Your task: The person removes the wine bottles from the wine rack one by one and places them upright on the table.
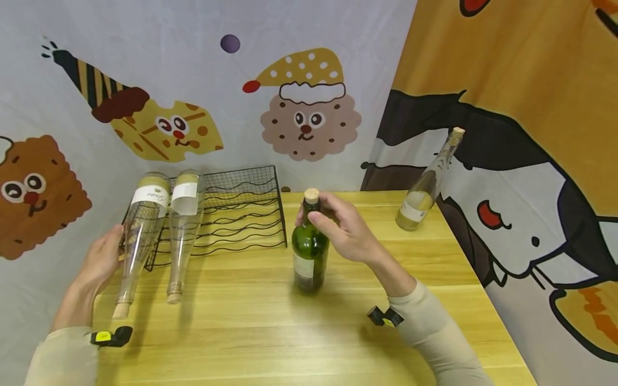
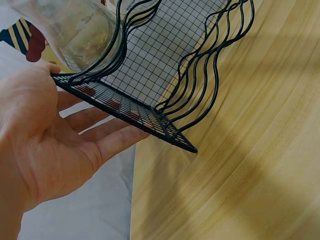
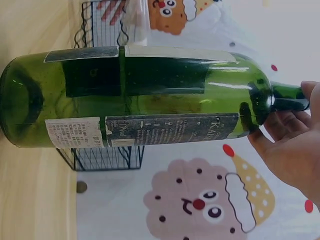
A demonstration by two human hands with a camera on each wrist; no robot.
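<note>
My right hand (image 1: 345,228) grips the neck of a green wine bottle (image 1: 310,244), its cork just above the fingers. The bottle stands upright in the middle, and its dark label shows in the right wrist view. At the left, my left hand (image 2: 55,135) holds the mesh side of a black wire wine rack (image 1: 241,214), thumb at the edge and fingers along the outside. Two clear corked bottles, a left one (image 1: 145,228) and a right one (image 1: 184,230), lie side by side on the rack, necks toward me.
A clear corked bottle (image 1: 415,206) with a pale label stands at the back right of the wooden table (image 1: 251,327). Behind the table hangs a cartoon-print cloth (image 1: 193,69); another printed cloth (image 1: 521,214) runs along the right edge.
</note>
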